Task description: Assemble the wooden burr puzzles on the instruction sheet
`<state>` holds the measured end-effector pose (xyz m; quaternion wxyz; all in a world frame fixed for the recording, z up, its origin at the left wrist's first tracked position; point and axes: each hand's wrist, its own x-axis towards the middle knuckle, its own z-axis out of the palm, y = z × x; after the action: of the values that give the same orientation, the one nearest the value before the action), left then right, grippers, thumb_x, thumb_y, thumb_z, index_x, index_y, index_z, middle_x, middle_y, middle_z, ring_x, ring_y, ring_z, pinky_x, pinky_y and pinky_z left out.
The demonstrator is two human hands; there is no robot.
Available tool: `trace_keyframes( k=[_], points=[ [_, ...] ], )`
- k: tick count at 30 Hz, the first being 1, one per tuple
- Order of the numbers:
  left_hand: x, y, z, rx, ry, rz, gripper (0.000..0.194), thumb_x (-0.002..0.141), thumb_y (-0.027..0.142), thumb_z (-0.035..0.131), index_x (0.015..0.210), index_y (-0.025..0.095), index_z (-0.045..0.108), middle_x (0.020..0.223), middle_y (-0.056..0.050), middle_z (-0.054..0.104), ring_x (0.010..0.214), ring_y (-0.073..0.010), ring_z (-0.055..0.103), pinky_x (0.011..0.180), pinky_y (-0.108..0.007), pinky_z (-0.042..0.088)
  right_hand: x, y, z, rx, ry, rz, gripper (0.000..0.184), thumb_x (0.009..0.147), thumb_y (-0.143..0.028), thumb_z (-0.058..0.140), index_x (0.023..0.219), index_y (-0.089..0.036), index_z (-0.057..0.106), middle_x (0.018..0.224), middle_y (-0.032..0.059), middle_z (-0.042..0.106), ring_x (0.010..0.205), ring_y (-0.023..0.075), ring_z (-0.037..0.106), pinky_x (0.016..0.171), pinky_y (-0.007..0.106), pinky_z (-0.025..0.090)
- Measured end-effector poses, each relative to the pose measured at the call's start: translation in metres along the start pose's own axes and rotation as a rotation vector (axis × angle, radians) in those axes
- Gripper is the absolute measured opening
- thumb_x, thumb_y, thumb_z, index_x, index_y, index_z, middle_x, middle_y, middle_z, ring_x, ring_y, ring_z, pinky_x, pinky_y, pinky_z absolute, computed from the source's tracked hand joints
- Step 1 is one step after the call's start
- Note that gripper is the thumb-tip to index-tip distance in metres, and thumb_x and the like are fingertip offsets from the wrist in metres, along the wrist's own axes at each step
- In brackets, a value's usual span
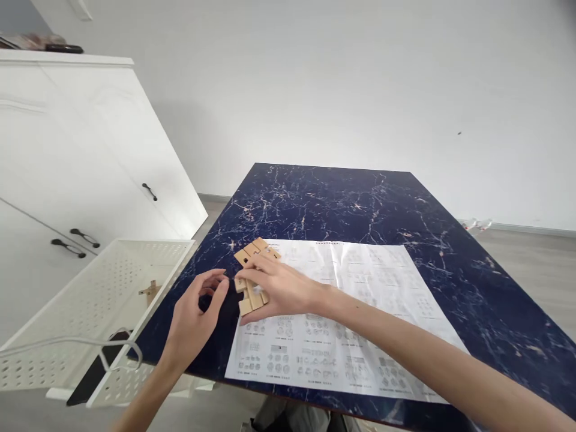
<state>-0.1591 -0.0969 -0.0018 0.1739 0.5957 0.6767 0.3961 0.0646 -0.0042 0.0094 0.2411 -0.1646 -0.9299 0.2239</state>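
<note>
My right hand (283, 287) is closed around a light wooden block assembly (253, 300) made of notched pieces, with the thumb along its near side and the fingers over its top. The palm and fingers cover part of it. Just beyond the fingers lies a flat grooved wooden piece (256, 246) with small dark marks, at the corner of the paper sheet; whether it touches the block assembly is hidden. To the left, my left hand (198, 309) is curled, thumb and fingertips drawn close together beside the blocks. Anything between those fingertips is too small to tell.
A large white sheet (310, 360) printed with small diagrams is spread on the dark blue marbled table (315, 204). Left of the table stands a white perforated basket (148, 255) with a small wooden piece (152, 291) inside, and a white cable (67, 341) crosses it. White cabinets (90, 150) stand behind.
</note>
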Motion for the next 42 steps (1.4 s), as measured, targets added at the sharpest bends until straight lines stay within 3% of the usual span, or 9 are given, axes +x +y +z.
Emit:
trace_keyframes(
  k=[6, 10, 13, 15, 18, 22, 28, 33, 42],
  points=[
    [-0.017, -0.018, -0.023, 0.076, 0.010, -0.004, 0.038, 0.099, 0.057, 0.062, 0.116, 0.024, 0.071, 0.108, -0.007, 0.078, 0.095, -0.0261, 0.075, 0.089, -0.041, 0.062, 0.049, 0.006, 0.022, -0.038, -0.258, -0.117, 0.067, 0.088, -0.061, 0.084, 0.133, -0.014, 0.066, 0.128, 0.0143, 0.064, 0.115, 0.0303, 0.064, 0.094, 0.043, 0.059],
    [-0.017, -0.019, -0.026, 0.089, 0.004, 0.029, 0.032, 0.101, 0.053, 0.060, 0.113, 0.025, 0.071, 0.108, -0.006, 0.077, 0.094, -0.0253, 0.073, 0.091, -0.041, 0.061, 0.057, 0.005, 0.014, -0.068, -0.387, -0.099, 0.066, 0.087, -0.058, 0.086, 0.132, -0.014, 0.067, 0.129, 0.0159, 0.065, 0.117, 0.0328, 0.065, 0.091, 0.045, 0.061],
    [-0.014, -0.019, -0.025, 0.123, -0.020, 0.073, 0.030, 0.102, 0.051, 0.059, 0.115, 0.025, 0.069, 0.111, -0.007, 0.074, 0.100, -0.0264, 0.072, 0.093, -0.043, 0.061, 0.047, -0.001, -0.005, -0.056, -0.379, -0.084, 0.076, 0.087, -0.056, 0.087, 0.145, -0.014, 0.060, 0.143, 0.0187, 0.061, 0.129, 0.0349, 0.063, 0.099, 0.048, 0.060],
    [-0.014, -0.017, -0.023, 0.168, -0.055, 0.126, 0.035, 0.100, 0.052, 0.063, 0.123, 0.025, 0.066, 0.124, -0.010, 0.071, 0.113, -0.0298, 0.070, 0.100, -0.047, 0.059, 0.024, -0.007, -0.021, -0.018, -0.280, -0.061, 0.080, 0.090, -0.054, 0.085, 0.155, -0.020, 0.052, 0.153, 0.0171, 0.058, 0.140, 0.0351, 0.057, 0.110, 0.053, 0.056],
    [-0.016, -0.013, -0.015, 0.236, -0.137, 0.199, 0.060, 0.094, 0.056, 0.073, 0.143, 0.028, 0.053, 0.147, -0.013, 0.060, 0.137, -0.0361, 0.060, 0.113, -0.055, 0.053, -0.037, -0.019, -0.044, 0.051, -0.082, 0.160, 0.069, 0.097, -0.051, 0.078, 0.157, -0.032, 0.051, 0.157, 0.0108, 0.059, 0.143, 0.0329, 0.057, 0.115, 0.055, 0.055],
    [-0.017, -0.011, 0.004, 0.297, -0.163, 0.240, 0.074, 0.092, 0.054, 0.077, 0.152, 0.028, 0.042, 0.151, -0.015, 0.057, 0.140, -0.0382, 0.057, 0.113, -0.057, 0.052, -0.140, -0.041, -0.060, 0.018, 0.115, 0.569, 0.044, 0.104, -0.051, 0.067, 0.146, -0.038, 0.062, 0.145, 0.0078, 0.068, 0.100, 0.0252, 0.076, 0.081, 0.039, 0.069],
    [-0.003, -0.013, 0.021, 0.370, -0.102, 0.248, 0.059, 0.097, 0.053, 0.072, 0.143, 0.024, 0.049, 0.133, -0.013, 0.068, 0.126, -0.0367, 0.065, 0.108, -0.055, 0.054, -0.253, -0.064, -0.050, -0.007, 0.332, 0.878, 0.039, 0.101, -0.053, 0.067, 0.134, -0.033, 0.071, 0.113, 0.0082, 0.080, 0.068, 0.0194, 0.072, 0.040, 0.021, 0.053],
    [0.007, -0.006, 0.028, 0.414, -0.025, 0.182, 0.059, 0.095, 0.056, 0.072, 0.139, 0.022, 0.052, 0.131, -0.014, 0.070, 0.125, -0.0395, 0.065, 0.106, -0.056, 0.054, -0.288, -0.055, -0.039, 0.011, 0.449, 0.973, 0.038, 0.097, -0.058, 0.068, 0.121, -0.031, 0.077, 0.118, 0.0078, 0.082, 0.076, 0.0227, 0.078, 0.050, 0.022, 0.060],
    [-0.006, 0.002, 0.024, 0.349, -0.028, 0.065, 0.071, 0.094, 0.064, 0.069, 0.148, 0.024, 0.047, 0.143, -0.016, 0.062, 0.135, -0.0392, 0.060, 0.111, -0.057, 0.052, -0.298, -0.054, -0.023, 0.158, 0.557, 1.112, 0.045, 0.096, -0.065, 0.066, 0.117, -0.028, 0.081, 0.114, 0.0085, 0.083, 0.096, 0.0277, 0.081, 0.057, 0.021, 0.061]
  ],
)
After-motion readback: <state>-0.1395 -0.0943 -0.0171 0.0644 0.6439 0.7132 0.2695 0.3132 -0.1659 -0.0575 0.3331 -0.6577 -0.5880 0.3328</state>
